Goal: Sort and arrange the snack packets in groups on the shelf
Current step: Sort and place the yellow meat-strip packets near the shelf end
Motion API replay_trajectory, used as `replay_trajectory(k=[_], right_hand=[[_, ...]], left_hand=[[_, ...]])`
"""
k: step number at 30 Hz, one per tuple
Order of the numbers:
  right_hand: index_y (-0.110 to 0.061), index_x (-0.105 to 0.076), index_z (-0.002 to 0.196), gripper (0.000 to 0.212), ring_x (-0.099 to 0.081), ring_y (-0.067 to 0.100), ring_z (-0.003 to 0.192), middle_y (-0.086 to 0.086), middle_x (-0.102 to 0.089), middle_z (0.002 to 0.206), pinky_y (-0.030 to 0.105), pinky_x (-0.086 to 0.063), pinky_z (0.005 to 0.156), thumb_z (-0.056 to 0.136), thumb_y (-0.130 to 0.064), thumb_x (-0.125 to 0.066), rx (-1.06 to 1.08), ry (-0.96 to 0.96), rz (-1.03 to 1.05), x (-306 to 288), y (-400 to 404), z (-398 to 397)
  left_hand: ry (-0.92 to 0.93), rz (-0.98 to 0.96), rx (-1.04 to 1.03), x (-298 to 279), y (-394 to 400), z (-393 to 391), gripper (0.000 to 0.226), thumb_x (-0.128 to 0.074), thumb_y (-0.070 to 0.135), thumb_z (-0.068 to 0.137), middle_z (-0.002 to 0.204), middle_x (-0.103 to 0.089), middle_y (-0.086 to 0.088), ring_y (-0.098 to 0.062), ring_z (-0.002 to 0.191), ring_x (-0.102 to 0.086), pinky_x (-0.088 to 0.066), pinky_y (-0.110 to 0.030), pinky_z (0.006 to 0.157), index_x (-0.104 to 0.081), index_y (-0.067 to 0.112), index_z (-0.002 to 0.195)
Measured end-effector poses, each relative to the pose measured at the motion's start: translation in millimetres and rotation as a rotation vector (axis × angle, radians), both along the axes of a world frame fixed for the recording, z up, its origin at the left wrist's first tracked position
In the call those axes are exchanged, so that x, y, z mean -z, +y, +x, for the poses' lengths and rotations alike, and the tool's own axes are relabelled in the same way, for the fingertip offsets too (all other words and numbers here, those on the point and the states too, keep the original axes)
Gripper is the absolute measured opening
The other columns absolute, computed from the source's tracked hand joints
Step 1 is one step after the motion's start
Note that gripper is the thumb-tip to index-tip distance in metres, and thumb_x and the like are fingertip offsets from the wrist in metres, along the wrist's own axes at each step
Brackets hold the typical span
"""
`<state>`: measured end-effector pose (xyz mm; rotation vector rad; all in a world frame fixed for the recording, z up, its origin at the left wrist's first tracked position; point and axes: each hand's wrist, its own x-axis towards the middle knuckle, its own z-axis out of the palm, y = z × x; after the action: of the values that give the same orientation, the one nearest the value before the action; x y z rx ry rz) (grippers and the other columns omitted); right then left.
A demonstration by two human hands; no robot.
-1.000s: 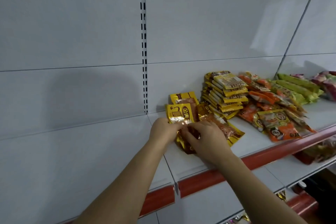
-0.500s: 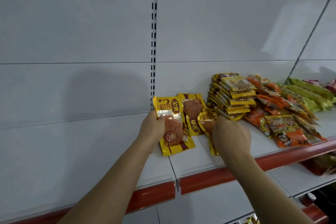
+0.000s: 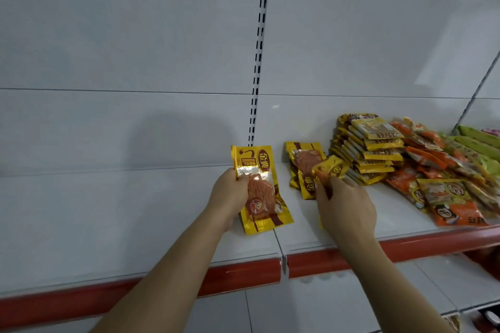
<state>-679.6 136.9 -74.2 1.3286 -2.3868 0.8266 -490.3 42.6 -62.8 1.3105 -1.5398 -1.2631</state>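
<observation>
**Shelf inspection: both hands holding yellow snack packets**

Left hand (image 3: 230, 194): grasping a yellow packet (image 3: 259, 189) with an orange strip snack visible through its clear window. The thumb lies across the front of the packet and the fingers are behind it. The packet stands nearly upright, tilted slightly, with its lower edge at or just above the shelf (image 3: 135, 224), close to the seam between two shelf sections. Contact with the shelf cannot be confirmed.

Right hand (image 3: 346, 211): fingers curled around a second yellow packet (image 3: 328, 169) of the same kind. Only the crumpled upper end shows above the fingers; a small yellow corner shows below the hand. The rest is hidden.

A third matching packet (image 3: 304, 170) lies flat on the shelf just left of the right hand, between the two held packets, its far end near the back panel (image 3: 135, 35).

To the right of it, a neat stack of yellow packets (image 3: 370, 149) sits on the shelf near the back panel. Beside that stack lies a loose pile of orange packets (image 3: 438, 178), partly overlapping. Green packets (image 3: 479, 143) lie farther right, at the frame edge.

The shelf front carries a red edge strip (image 3: 243, 273). A slotted upright (image 3: 259, 48) runs down the back panel.
</observation>
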Motion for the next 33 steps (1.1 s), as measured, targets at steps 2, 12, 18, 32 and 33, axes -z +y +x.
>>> replay_trajectory(k=[2, 12, 18, 32, 33], right_hand=[[-0.015, -0.066, 0.087, 0.026, -0.057, 0.028, 0.080, 0.002, -0.064, 0.090, 0.038, -0.048, 0.062, 0.097, -0.037, -0.056, -0.132, 0.034, -0.203, -3, -2, 17], [-0.032, -0.068, 0.119, 0.035, -0.056, 0.027, 0.096, -0.001, -0.062, 0.103, 0.039, -0.040, 0.075, 0.095, -0.038, -0.044, -0.325, 0.078, -0.204, 1, -28, 127], [-0.021, -0.065, 0.129, 0.040, -0.053, 0.026, 0.114, -0.001, -0.059, 0.128, 0.031, -0.044, 0.086, 0.097, -0.029, -0.043, -0.676, -0.210, -0.219, -11, -42, 182], [-0.017, -0.072, 0.081, 0.013, -0.074, 0.028, 0.071, 0.005, -0.073, 0.073, 0.056, -0.061, 0.064, 0.089, -0.028, -0.074, -0.864, -1.018, 0.000, -19, -73, 426], [-0.016, -0.071, 0.079, 0.016, -0.073, 0.029, 0.070, 0.007, -0.072, 0.072, 0.056, -0.060, 0.062, 0.089, -0.028, -0.074, -0.846, -1.007, -0.016, -18, -76, 447]], left_hand=[[0.030, 0.011, 0.003, -2, 3, 5, 0.030, -0.038, 0.029, 0.109, 0.112, -0.071, -0.005, -0.026, 0.105, -0.068, -0.057, -0.051, 0.096, -0.066, 0.019, 0.117], [0.345, 0.054, 0.124, -14, 21, 46, 0.040, -0.051, 0.056, 0.102, 0.109, -0.079, -0.001, -0.018, 0.100, -0.076, -0.061, -0.039, 0.085, -0.071, 0.024, 0.117], [0.315, -0.082, -0.167, -4, 11, 119, 0.020, -0.060, 0.039, 0.102, 0.108, -0.079, 0.004, -0.015, 0.101, -0.075, -0.060, -0.045, 0.093, -0.072, 0.029, 0.115], [0.278, -0.081, -0.458, -17, 12, 384, 0.029, -0.063, 0.041, 0.095, 0.112, -0.068, -0.001, -0.017, 0.100, -0.067, -0.059, -0.048, 0.090, -0.056, 0.025, 0.118], [0.268, -0.073, -0.465, -18, 11, 407, 0.032, -0.063, 0.041, 0.091, 0.114, -0.069, -0.002, -0.018, 0.102, -0.068, -0.058, -0.050, 0.093, -0.059, 0.025, 0.118]])
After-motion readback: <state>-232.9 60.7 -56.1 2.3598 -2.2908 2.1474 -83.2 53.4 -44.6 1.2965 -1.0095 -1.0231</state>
